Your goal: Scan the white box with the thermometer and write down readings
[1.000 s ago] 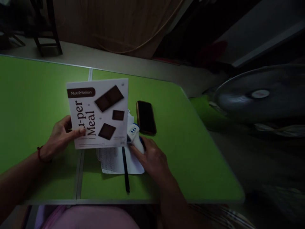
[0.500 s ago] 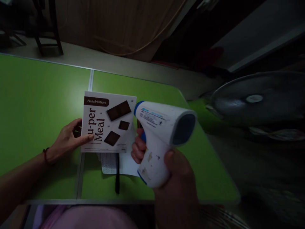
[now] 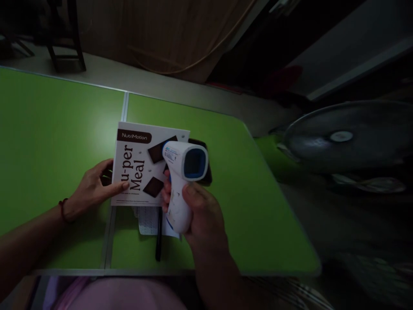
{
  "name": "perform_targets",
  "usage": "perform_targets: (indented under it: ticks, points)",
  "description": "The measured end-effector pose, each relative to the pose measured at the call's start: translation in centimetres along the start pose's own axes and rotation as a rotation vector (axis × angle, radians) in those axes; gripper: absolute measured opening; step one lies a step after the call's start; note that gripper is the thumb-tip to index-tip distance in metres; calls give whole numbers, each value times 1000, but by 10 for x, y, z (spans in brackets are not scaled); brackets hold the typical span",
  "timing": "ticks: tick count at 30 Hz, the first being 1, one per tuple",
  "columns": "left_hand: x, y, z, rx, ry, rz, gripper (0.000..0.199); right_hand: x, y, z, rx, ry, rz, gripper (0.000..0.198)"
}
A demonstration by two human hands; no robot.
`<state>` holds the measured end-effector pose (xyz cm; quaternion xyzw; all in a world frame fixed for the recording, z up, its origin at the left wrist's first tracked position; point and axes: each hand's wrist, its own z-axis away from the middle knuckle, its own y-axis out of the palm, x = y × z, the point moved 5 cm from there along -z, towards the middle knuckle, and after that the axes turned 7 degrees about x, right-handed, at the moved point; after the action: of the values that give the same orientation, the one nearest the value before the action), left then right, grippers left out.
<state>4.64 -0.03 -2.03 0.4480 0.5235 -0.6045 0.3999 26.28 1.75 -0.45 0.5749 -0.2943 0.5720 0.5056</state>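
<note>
My left hand (image 3: 93, 187) grips the left edge of a white meal box (image 3: 134, 163) printed "NutriMotion", its thumb across the front. The box is held up over the table, its printed face toward me. Wrapped around the handle of a white and blue infrared thermometer gun (image 3: 179, 202) is my right hand (image 3: 203, 211). The thermometer overlaps the box's right side, its dark screen facing me and its nose toward the box. Beneath the box, sheets of paper (image 3: 148, 221) and a black pen (image 3: 158, 241) show in part. A dark flat object (image 3: 208, 165) peeks out behind the thermometer.
The green folding table (image 3: 258, 224) has a metal seam (image 3: 124, 107) crossing it. At the right stands a large round grey object (image 3: 364, 133), blurred and dim. A dark chair (image 3: 67, 51) is on the floor beyond the table, at the far left.
My right hand has moved the thermometer left and away from me, closer to the box. The dark flat object has come into view. The left hand and box have shifted slightly right.
</note>
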Motion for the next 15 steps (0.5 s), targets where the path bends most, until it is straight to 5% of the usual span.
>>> perform_targets:
  ticks: [15]
  points:
    - [2,0,0,-6,16,-20,55,-6,-2,0,19,-9,18,46]
